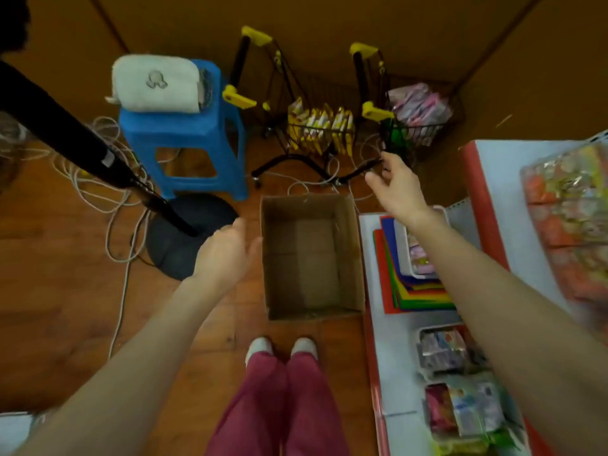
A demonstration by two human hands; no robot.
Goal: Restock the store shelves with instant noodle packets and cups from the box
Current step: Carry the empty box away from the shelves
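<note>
Both hands empty, fingers loosely spread. Left hand hangs over the wooden floor, just beside the left wall of the cardboard box; whether it touches the rim, can't tell. Right hand is raised past the box's far right corner, fingertips near the wire frame of the right shopping cart. Box sits open on the floor, in front of the person's white shoes; only bare cardboard shows inside. Its right wall is against the edge of the store shelf, which carries colored sheets and trays of small packets. More wrapped packets lie on an upper shelf at right, blurred. Left shopping cart holds yellow packets; the right cart holds pink ones. Blue stool stands far left of the box, next to a black stand base with loose cables.
</note>
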